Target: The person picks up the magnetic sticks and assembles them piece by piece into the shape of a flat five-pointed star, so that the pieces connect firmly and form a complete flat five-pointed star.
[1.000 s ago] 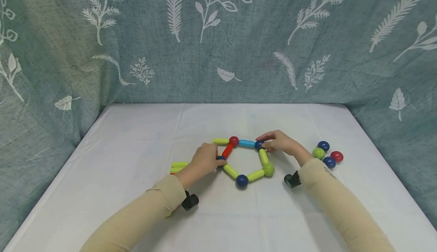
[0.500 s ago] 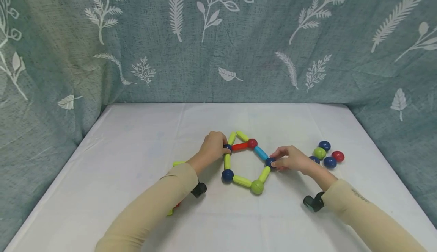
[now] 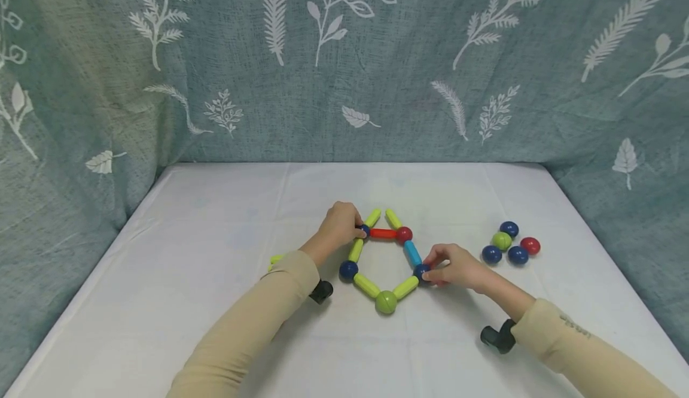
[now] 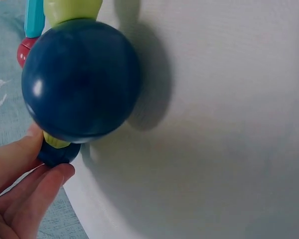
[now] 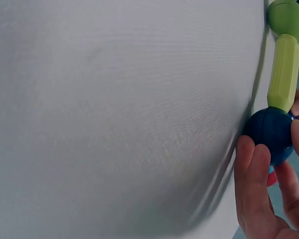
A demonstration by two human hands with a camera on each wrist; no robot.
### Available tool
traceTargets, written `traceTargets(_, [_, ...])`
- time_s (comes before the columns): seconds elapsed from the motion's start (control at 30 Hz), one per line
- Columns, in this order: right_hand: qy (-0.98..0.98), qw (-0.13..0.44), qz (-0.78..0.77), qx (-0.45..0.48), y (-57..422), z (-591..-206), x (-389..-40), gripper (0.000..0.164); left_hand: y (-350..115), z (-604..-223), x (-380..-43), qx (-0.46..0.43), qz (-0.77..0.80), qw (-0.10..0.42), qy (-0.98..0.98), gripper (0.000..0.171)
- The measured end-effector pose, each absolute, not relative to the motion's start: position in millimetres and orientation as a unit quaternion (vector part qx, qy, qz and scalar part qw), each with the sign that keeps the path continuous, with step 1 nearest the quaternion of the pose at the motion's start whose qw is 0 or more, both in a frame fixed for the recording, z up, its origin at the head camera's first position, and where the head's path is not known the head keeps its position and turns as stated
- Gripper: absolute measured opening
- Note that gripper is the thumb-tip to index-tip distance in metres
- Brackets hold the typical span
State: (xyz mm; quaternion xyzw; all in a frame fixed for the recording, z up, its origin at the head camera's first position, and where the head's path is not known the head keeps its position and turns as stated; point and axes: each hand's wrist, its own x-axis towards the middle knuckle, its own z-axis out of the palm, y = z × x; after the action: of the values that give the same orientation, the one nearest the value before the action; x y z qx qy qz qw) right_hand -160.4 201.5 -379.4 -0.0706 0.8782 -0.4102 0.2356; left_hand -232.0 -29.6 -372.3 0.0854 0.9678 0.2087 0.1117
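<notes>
A ring of rods and balls lies mid-table in the head view. My left hand [image 3: 340, 225] pinches its back-left blue ball [image 4: 57, 155] between thumb and fingers. On the right side, my right hand [image 3: 454, 266] grips another blue ball [image 5: 270, 132]. A red rod [image 3: 383, 233] joins the left-held ball to a red ball [image 3: 404, 234], and a light blue rod [image 3: 412, 253] runs on to the right-held one. Lime rods link the front green ball [image 3: 386, 302] and the left blue ball [image 3: 348, 270]. Two lime rods [image 3: 393, 218] point backward with free ends close together.
Several loose balls, among them a red ball [image 3: 530, 246] and a green ball [image 3: 502, 241], lie to the right on the white tablecloth [image 3: 215, 218]. A lime rod [image 3: 276, 259] pokes out behind the left sleeve [image 3: 247, 326]. A patterned curtain [image 3: 344, 87] hangs behind.
The ring has turned clockwise, with the red ball going right and the green ball coming to the front. My left hand moved back and right; my right hand came toward the front.
</notes>
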Motion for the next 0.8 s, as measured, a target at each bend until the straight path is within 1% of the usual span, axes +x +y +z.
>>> traceTargets(0.27, [0.883,0.226,-0.403,-0.080,203.8,-380.4,-161.4,0.021,-32.5,-375.4,-228.6,0.098,0.220,0.097,0.966,0.023])
traceTargets(0.37, [0.884,0.222,-0.400,-0.097,208.9,-381.8,-162.7,0.022,-32.8,-375.9,-227.3,0.099,0.220,0.092,0.966,0.024])
traceTargets(0.47, [0.882,0.206,-0.405,-0.125,220.8,-379.2,-162.9,0.024,-32.3,-375.8,-226.1,0.096,0.219,0.092,0.967,0.025])
traceTargets(0.53, [0.878,0.186,-0.419,-0.140,232.3,-374.3,-162.6,0.026,-31.9,-375.2,-225.3,0.094,0.216,0.095,0.967,0.025])
traceTargets(0.63, [0.880,0.135,-0.431,-0.147,251.7,-363.7,-161.2,0.028,-31.5,-374.1,-224.6,0.092,0.209,0.099,0.969,0.025])
traceTargets(0.73, [0.899,0.072,-0.413,-0.129,274.2,-356.9,-161.1,0.031,-31.3,-373.2,-223.7,0.093,0.199,0.101,0.970,0.024])
traceTargets(0.8, [0.909,0.036,-0.399,-0.111,295.0,-359.7,-164.6,0.032,-31.1,-372.8,-223.0,0.095,0.197,0.100,0.971,0.023])
